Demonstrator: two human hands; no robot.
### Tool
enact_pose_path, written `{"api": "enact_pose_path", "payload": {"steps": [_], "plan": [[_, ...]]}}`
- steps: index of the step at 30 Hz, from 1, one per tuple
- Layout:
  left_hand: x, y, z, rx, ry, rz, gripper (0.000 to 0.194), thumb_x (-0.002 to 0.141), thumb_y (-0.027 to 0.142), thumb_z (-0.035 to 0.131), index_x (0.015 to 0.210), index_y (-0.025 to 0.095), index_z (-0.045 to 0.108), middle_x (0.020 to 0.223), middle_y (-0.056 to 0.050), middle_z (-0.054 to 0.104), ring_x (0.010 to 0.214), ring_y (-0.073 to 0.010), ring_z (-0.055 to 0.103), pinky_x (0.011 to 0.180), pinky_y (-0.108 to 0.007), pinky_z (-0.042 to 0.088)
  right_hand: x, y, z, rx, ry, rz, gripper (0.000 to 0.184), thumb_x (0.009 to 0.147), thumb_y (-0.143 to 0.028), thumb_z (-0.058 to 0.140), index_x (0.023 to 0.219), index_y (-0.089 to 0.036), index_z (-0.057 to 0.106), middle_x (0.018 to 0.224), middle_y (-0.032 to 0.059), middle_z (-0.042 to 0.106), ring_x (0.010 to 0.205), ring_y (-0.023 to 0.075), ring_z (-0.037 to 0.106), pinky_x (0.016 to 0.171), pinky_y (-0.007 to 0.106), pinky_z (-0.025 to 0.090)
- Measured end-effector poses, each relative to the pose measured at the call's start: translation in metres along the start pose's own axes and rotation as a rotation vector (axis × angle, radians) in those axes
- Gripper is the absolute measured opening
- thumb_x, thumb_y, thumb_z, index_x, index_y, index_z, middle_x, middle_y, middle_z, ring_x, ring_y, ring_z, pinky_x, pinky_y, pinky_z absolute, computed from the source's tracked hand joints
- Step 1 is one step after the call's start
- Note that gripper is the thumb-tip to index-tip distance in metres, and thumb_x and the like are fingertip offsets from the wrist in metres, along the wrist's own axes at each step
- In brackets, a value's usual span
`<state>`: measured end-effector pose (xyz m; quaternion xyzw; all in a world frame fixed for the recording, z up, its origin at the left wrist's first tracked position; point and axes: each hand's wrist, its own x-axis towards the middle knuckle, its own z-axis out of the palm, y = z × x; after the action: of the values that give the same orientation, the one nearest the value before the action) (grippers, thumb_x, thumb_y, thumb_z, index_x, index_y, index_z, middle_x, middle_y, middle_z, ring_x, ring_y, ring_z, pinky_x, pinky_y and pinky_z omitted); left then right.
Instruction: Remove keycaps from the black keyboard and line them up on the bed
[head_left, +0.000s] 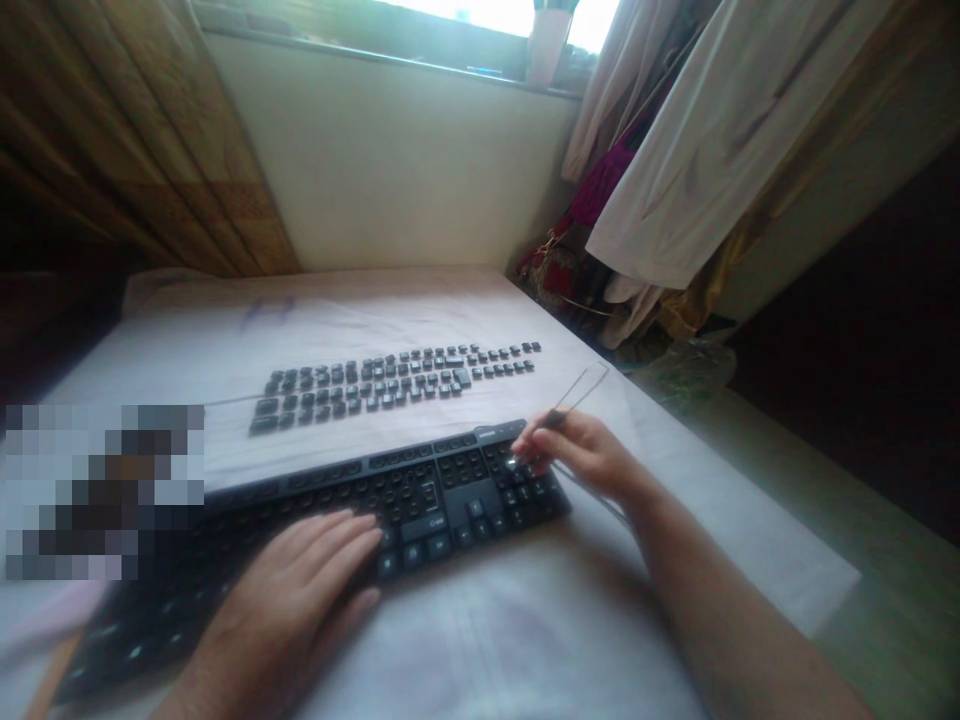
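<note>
A black keyboard [469,498] lies at an angle across the cloth. Many of its upper key positions are bare, while caps remain along the bottom row and on part of the number pad. My left hand [300,575] rests on its near edge, fingers stretched out. Over the number pad, my right hand [581,450] is closed around a thin wire keycap puller [585,385], its loop pointing up and away. A small dark piece shows at my fingers; I cannot tell whether it is a keycap or part of the puller. Loose keycaps [390,383] sit in rows beyond the keyboard.
A pale cloth [480,640] covers the table, whose right edge drops to the floor. A blurred-out patch [105,490] hides something at the left. Curtains [135,130] hang at the left, and clothes [675,150] hang at the right. A pot [549,45] stands on the windowsill.
</note>
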<state>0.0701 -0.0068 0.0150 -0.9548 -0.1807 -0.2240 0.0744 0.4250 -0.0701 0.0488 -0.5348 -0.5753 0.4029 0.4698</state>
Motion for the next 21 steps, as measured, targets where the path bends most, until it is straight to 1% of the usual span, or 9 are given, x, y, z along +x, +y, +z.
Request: {"api": "enact_pose_path", "payload": {"steps": [2,6,10,12,15,17,21], "plan": [[0.0,0.0,0.0,-0.004,0.001,0.002,0.04,0.089,0.041,0.062,0.122,0.019,0.064,0.119,-0.007,0.074,0.105,-0.0289,0.07,0.09,-0.043,0.054,0.001,0.001,-0.002,0.07,0.047,0.018,0.035,0.088,-0.051,0.065,0.088,-0.016,0.066,0.084,0.0075,0.075,0.071,0.0159,0.071,0.06,0.027,0.06],[-0.002,-0.001,0.002,-0.012,-0.007,-0.013,0.042,0.088,0.04,0.063,0.125,0.021,0.063,0.121,-0.006,0.073,0.107,-0.0282,0.069,0.092,-0.043,0.055,0.002,0.0,0.004,0.079,0.076,0.003,0.037,0.085,-0.053,0.068,0.085,-0.016,0.068,0.082,0.0067,0.074,0.07,0.0154,0.07,0.06,0.027,0.06],[-0.002,-0.001,-0.001,-0.043,-0.031,-0.039,0.044,0.087,0.041,0.065,0.127,0.024,0.062,0.122,-0.004,0.073,0.107,-0.0276,0.069,0.09,-0.042,0.056,0.002,-0.006,0.021,0.071,0.063,-0.085,0.03,0.09,-0.047,0.064,0.088,-0.017,0.069,0.082,0.0053,0.074,0.069,0.0139,0.069,0.061,0.026,0.06],[0.003,-0.001,-0.006,-0.078,-0.034,-0.064,0.041,0.087,0.042,0.065,0.124,0.025,0.063,0.119,-0.004,0.074,0.105,-0.0272,0.069,0.089,-0.042,0.056,0.001,-0.011,0.032,0.055,0.046,-0.132,0.027,0.093,-0.043,0.061,0.09,-0.018,0.069,0.083,0.0052,0.074,0.069,0.0136,0.069,0.062,0.026,0.059],[0.016,0.002,-0.012,-0.164,-0.026,-0.119,0.031,0.089,0.038,0.063,0.117,0.026,0.066,0.11,-0.003,0.076,0.099,-0.0262,0.071,0.088,-0.042,0.055,-0.001,-0.016,0.047,0.008,0.056,-0.213,0.023,0.096,-0.038,0.057,0.092,-0.018,0.069,0.086,0.0056,0.074,0.071,0.0144,0.069,0.062,0.026,0.059],[0.029,0.005,-0.013,-0.25,-0.031,-0.168,0.027,0.09,0.037,0.062,0.114,0.025,0.067,0.105,-0.004,0.076,0.096,-0.0254,0.071,0.087,-0.041,0.054,-0.001,-0.017,0.055,-0.045,0.077,-0.279,0.02,0.097,-0.034,0.056,0.094,-0.019,0.068,0.087,0.0056,0.074,0.072,0.0148,0.069,0.063,0.026,0.058],[0.058,0.017,-0.004,-0.456,-0.01,-0.337,0.028,0.088,0.039,0.064,0.112,0.025,0.067,0.099,-0.003,0.076,0.091,-0.0243,0.071,0.085,-0.04,0.053,-0.002,-0.017,0.066,-0.164,0.138,-0.382,0.017,0.098,-0.027,0.053,0.095,-0.02,0.067,0.086,0.0051,0.074,0.076,0.0161,0.071,0.067,0.026,0.057]]}}
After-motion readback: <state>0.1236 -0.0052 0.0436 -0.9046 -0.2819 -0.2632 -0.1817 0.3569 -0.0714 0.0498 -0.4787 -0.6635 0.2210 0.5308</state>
